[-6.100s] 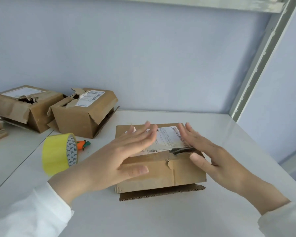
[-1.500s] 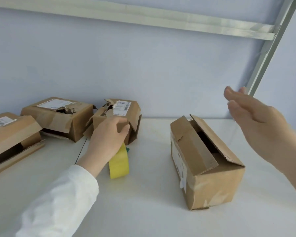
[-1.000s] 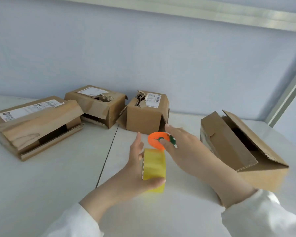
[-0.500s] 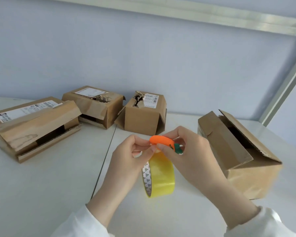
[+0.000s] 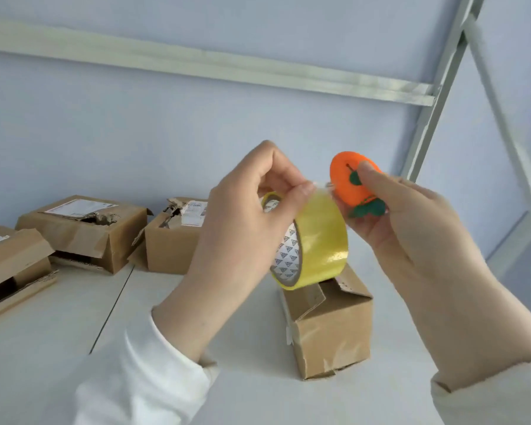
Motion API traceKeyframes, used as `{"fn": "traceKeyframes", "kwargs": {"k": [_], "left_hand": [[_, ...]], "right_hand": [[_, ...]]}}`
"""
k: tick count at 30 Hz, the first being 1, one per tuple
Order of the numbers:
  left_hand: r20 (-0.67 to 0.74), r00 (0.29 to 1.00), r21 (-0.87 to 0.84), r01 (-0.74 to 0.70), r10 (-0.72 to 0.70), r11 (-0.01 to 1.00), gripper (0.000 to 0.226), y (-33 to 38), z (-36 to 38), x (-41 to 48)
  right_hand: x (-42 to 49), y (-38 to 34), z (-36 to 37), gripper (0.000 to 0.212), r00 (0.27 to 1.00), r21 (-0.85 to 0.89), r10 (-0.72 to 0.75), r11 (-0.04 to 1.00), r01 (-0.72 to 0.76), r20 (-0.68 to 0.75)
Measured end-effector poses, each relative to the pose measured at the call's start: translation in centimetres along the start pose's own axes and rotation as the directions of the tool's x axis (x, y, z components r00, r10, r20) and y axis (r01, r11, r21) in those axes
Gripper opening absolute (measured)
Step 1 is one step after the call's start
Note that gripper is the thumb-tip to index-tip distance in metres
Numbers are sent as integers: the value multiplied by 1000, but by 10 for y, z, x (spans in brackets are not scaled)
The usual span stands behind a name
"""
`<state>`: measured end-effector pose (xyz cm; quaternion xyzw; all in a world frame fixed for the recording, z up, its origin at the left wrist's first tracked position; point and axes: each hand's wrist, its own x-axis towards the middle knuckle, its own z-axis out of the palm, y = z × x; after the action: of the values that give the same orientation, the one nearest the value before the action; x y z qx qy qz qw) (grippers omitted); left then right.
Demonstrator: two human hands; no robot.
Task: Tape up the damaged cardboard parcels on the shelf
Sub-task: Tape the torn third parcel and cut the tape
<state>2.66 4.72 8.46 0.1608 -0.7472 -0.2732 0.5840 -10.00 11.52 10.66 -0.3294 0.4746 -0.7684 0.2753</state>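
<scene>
White shelf boards (image 5: 74, 332) hold four torn brown cardboard parcels (image 5: 172, 243), apparently all still untaped, while above them the left hand (image 5: 246, 228) pinches the yellow packing-tape roll (image 5: 319, 240) and the right hand (image 5: 411, 228) clasps an orange fruit-shaped cutter (image 5: 347, 182).

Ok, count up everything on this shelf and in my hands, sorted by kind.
Cardboard boxes: 4
Tape roll: 1
Orange cutter: 1
Total: 6
</scene>
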Motion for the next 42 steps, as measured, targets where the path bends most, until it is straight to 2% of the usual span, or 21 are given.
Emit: {"fn": "traceKeyframes", "kwargs": {"k": [3,4,6,8,10,14,16,17,18,19,20,21,22,23,24,26,27,29,31,36,42], "left_hand": [[-50,997,-146,57,-65,988,23,5,16,17],[-54,994,-201,87,-100,976,22,4,20,21],[-27,981,-294,178,-194,939,22,1,31,23],[10,962,-332,260,-272,907,23,-3,43,22],[38,945,-345,318,-325,883,23,-5,55,21],[84,909,-377,409,-409,831,20,-5,73,22],[102,892,-379,445,-441,811,18,-3,79,22],[109,884,-376,460,-455,804,17,-2,81,22],[116,878,-368,473,-465,800,17,-2,83,22],[121,874,-362,481,-471,799,17,-1,85,22],[121,873,-356,482,-472,801,17,0,86,22],[119,873,-346,483,-473,804,17,0,88,23],[112,874,-333,482,-473,810,17,0,91,24],[102,872,-320,484,-478,815,17,0,93,25],[93,871,-313,486,-483,816,17,1,95,26],[82,868,-335,486,-489,807,16,4,97,30],[79,868,-347,485,-490,803,20,4,96,32],[97,861,-351,499,-499,792,47,5,89,38],[146,857,-352,512,-495,783,56,6,80,46],[267,844,-377,536,-466,755,19,2,58,58],[93,941,-304,338,-325,891,9,-15,33,72]], "right_hand": [[34,-10,-51,13,986,81,-61,994,74,-153],[46,-2,-71,18,981,9,-44,999,47,-190],[61,31,-117,26,964,-307,31,945,-114,-265],[64,74,-153,26,941,-551,130,782,-291,-312],[62,111,-178,24,931,-680,208,638,-362,-301],[64,144,-201,20,944,-847,228,426,-317,-239],[68,149,-206,27,947,-936,230,221,-274,-223],[68,145,-205,34,955,-956,213,161,-244,-208],[67,137,-202,38,971,-961,172,189,-200,-168],[63,124,-195,36,987,-933,108,328,-147,-117],[57,108,-185,31,998,-849,39,526,-58,-44],[47,89,-171,30,999,-701,-8,712,43,53],[37,69,-155,35,980,-547,-40,825,144,197],[29,53,-140,41,937,-454,-64,862,226,344],[23,44,-128,46,883,-416,-85,859,299,461],[17,35,-111,44,823,-382,-98,851,361,560],[16,33,-106,37,820,-365,-84,866,341,566],[17,29,-99,27,829,-359,-80,875,324,553],[14,24,-93,26,843,-375,-106,862,343,528],[11,14,-68,29,859,-424,-93,839,340,504],[12,18,-33,37,902,-509,-95,799,321,420]]}}
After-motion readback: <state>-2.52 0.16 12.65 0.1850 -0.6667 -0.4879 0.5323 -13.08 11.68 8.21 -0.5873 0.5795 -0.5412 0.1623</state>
